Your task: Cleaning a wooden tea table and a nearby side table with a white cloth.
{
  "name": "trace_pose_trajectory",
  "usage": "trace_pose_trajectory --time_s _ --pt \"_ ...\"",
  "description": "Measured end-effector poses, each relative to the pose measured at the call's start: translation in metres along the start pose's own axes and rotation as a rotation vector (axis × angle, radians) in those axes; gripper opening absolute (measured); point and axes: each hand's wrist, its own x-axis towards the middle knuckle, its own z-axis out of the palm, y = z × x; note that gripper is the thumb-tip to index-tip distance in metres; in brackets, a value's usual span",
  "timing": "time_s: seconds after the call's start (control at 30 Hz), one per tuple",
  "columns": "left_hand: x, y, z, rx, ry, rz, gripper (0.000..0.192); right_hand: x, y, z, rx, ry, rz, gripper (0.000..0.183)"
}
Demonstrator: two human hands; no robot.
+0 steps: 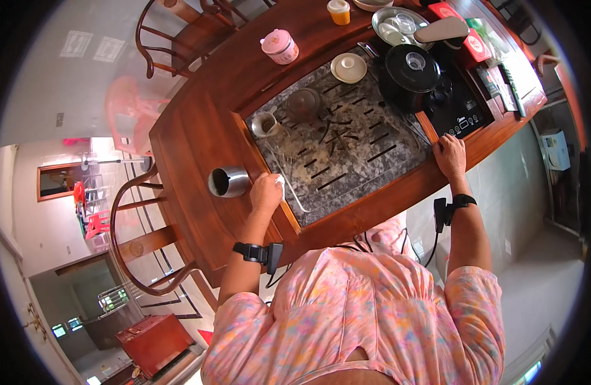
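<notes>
My left hand (pixel 266 192) is closed on a piece of white tissue or cloth (pixel 280 185) at the left edge of the stone tea tray (pixel 353 163). Left of it a metal cup (pixel 229 181) lies on its side on the wooden table. My right hand (pixel 451 155) rests on the table's front rim, at the end of a wooden strip (pixel 427 126) between tray and induction cooker; whether it grips anything is unclear. On the tray are a glass pitcher (pixel 265 125), a dark teapot (pixel 304 105) and a white lidded bowl (pixel 348 68).
A black pot (pixel 411 72) stands by the black induction cooker (pixel 461 118). Behind are a pink lidded cup (pixel 280 46), an orange jar (pixel 339 13) and a metal tray of cups (pixel 379 17). Red boxes (pixel 477 45) lie at the right. A wooden chair (pixel 146 240) stands left of the table.
</notes>
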Motion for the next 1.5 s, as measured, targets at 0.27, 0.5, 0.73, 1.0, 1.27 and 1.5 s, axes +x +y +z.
trace_pose_trajectory --time_s 0.27,0.5,0.73,1.0,1.27,1.5 --pt "0.027 -0.001 0.006 0.052 0.185 -0.029 0.022 0.0 -0.001 -0.002 0.01 -0.042 0.023 0.013" --pt "0.069 0.005 0.005 0.145 0.268 -0.085 0.017 0.0 -0.001 -0.003 -0.036 -0.039 0.018 0.012" --pt "0.071 -0.008 0.013 0.305 0.093 0.005 0.014 0.001 -0.001 -0.004 -0.035 -0.057 0.017 0.013" --pt "0.034 -0.003 0.016 0.309 0.019 0.053 0.011 0.001 -0.001 0.0 -0.049 -0.043 0.018 0.013" --pt "-0.018 0.008 0.026 0.255 -0.065 0.131 0.011 0.001 0.0 0.0 -0.032 -0.041 0.005 0.013" --pt "-0.001 0.019 -0.003 0.168 -0.218 -0.034 0.014 -0.001 0.0 0.0 -0.01 -0.023 -0.01 0.013"
